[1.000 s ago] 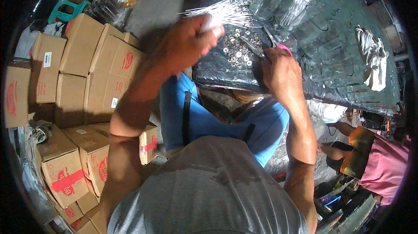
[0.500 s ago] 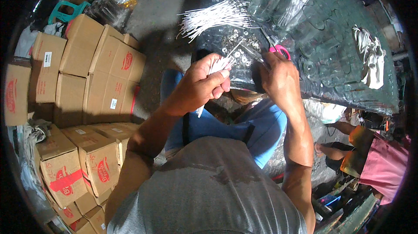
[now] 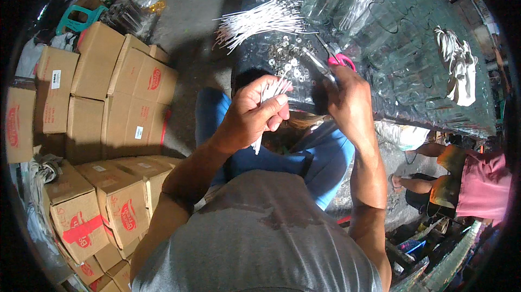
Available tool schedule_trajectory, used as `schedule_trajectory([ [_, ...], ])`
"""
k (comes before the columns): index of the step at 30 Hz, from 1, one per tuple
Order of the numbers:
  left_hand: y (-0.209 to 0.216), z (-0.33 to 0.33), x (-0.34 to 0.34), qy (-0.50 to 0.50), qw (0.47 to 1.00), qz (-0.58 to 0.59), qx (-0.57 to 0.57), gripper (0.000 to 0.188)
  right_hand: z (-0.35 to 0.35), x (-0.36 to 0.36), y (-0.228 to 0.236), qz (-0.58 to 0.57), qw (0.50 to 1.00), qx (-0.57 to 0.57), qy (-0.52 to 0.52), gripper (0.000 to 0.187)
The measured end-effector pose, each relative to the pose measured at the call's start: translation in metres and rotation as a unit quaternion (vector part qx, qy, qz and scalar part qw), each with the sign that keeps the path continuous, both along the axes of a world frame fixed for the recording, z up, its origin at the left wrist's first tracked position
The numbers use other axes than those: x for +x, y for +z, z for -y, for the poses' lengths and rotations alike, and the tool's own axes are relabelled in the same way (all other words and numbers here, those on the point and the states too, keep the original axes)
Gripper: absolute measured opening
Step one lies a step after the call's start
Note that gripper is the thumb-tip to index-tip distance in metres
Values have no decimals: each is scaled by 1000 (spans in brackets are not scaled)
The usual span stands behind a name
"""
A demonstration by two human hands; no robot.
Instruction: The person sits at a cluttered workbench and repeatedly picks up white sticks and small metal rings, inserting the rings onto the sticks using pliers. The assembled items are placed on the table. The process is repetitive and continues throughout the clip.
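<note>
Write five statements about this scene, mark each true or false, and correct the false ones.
The left hand holds thin white strands. True.
The right hand is empty. False: the right hand grips a metal tool.
A pile of white strands lies on the table. True.
The pink-handled scissors lie left of the small metal discs. False: they lie right of them.
Cardboard boxes are stacked on the person's left. True.

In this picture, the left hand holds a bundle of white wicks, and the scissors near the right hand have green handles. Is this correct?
Not quite: the scissors near the right hand have pink handles, as the head view shows. The left hand does hold a bundle of white wicks.
</note>
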State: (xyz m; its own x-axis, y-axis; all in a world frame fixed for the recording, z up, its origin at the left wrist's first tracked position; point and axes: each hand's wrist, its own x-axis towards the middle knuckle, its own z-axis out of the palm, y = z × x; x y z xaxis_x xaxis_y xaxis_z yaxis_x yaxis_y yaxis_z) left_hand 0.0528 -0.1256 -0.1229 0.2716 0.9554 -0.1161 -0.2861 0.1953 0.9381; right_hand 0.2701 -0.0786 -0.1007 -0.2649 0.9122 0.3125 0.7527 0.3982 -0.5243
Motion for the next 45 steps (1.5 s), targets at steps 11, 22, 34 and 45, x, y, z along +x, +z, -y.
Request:
schedule_trajectory([
  [11, -1, 6, 6, -21, 999, -30, 29, 11, 25, -12, 1, -333, 906, -243, 93, 10],
  [22, -11, 11, 4, -50, 996, -55, 48, 12, 29, -20, -12, -281, 932, -194, 124, 11],
  [34, -25, 36, -19, -63, 987, -138, 42, 18, 34, -4, -2, -306, 938, -159, 40, 13],
  [45, -14, 62, -77, 148, 890, -381, 201, 14, 42, 2, 11, -190, 973, -102, 83, 16],
])
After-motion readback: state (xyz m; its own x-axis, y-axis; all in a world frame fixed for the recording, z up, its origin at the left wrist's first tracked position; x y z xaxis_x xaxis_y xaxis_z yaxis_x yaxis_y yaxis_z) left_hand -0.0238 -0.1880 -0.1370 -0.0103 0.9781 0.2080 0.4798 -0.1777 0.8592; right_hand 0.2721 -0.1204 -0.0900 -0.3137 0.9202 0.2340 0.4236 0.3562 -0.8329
